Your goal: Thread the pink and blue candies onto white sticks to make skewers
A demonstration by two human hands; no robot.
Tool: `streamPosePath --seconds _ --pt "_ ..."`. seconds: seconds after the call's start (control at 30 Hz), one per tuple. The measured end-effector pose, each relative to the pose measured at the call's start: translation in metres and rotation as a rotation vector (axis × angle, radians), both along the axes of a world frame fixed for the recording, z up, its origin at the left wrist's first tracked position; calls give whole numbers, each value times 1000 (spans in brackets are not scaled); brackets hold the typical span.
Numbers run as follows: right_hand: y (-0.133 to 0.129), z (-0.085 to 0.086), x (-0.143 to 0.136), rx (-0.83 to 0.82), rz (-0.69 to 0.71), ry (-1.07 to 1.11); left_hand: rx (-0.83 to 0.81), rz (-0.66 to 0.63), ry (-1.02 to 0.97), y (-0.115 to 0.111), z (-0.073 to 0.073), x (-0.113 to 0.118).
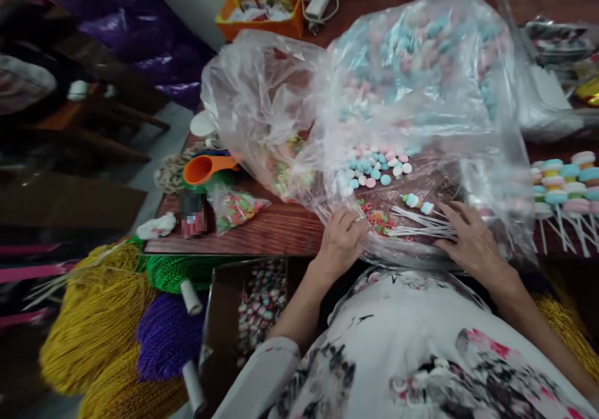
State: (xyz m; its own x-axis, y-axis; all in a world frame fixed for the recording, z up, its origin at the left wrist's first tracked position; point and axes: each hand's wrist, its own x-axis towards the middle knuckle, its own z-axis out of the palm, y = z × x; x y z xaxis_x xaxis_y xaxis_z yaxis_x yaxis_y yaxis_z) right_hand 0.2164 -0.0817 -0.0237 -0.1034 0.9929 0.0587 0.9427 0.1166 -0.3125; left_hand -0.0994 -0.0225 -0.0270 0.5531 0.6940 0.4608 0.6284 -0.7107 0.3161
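My left hand [341, 241] rests on the near edge of the clear plastic bag [322, 200], fingers lying over it, with small red and orange pieces [380, 221] just to its right. My right hand [472, 238] is spread over the ends of several white sticks [421, 226], thumb and forefinger apart. Close to its forefinger lies a stick threaded with blue, white and green candy-like beads [418, 203]. Loose pastel discs [374, 168] in blue, pink and white lie beyond the sticks. What is under my right palm is hidden.
Finished bead sticks [568, 188] are stacked at the right. A large bag of pastel discs [430, 50] fills the back. On the left are an orange scoop [201, 169] and a small bag of coloured pieces [238, 210]. Below stand a box [219, 319] and yellow cord bundles [98, 319].
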Motion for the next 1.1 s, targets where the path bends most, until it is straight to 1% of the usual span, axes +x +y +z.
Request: streamPosePath --seconds 0.07,0.13,0.23,0.3,0.37,0.4,0.43,0.47,0.5,0.57,0.6,0.63,0.67,0.7,0.73,0.8,0.87,0.9,0.93,1.0,1.03,1.1 --pt "-3 3 6 -33 9 -7 5 -8 -12 -2 -1 5" --pt "-6 5 13 -39 52 7 17 6 -5 -5 0 9" --pt "-11 15 22 54 97 61 70 29 2 -9 4 11" --pt "-10 26 24 196 30 107 125 49 -13 -9 8 9" --pt "-1 39 23 343 -119 150 187 96 -16 -1 14 2" --pt "7 46 20 413 -170 169 224 126 -12 5 18 -3" --pt "16 53 14 458 -143 186 264 155 -5 13 22 -10" --pt "28 60 6 493 -69 218 309 178 4 21 28 -18" --pt "42 67 -5 472 44 254 354 197 11 31 35 -26" --pt "75 78 -34 489 320 298 430 227 38 53 51 -40" --pt "95 82 -50 488 436 312 457 266 57 66 61 -47" --pt "115 85 -68 442 534 291 476 320 72 80 71 -52" --pt "137 88 -86 419 584 258 477 408 89 95 80 -57" --pt "159 92 -104 430 602 240 450 518 93 111 90 -62" --pt "182 95 -122 445 618 208 373 595 96 127 98 -67" --pt "229 104 -154 499 618 138 213 647 110 157 109 -79" --pt "276 113 -182 547 606 107 78 659 139 179 112 -94" --pt "298 117 -194 552 590 103 28 651 151 186 111 -102" --pt "319 119 -204 526 578 106 -3 638 152 190 110 -109" --pt "354 119 -224 427 615 185 -15 611 127 190 106 -121" --pt "365 117 -233 357 664 268 -3 601 106 186 104 -126" --pt "376 109 -254 226 740 554 27 565 35 176 104 -132"
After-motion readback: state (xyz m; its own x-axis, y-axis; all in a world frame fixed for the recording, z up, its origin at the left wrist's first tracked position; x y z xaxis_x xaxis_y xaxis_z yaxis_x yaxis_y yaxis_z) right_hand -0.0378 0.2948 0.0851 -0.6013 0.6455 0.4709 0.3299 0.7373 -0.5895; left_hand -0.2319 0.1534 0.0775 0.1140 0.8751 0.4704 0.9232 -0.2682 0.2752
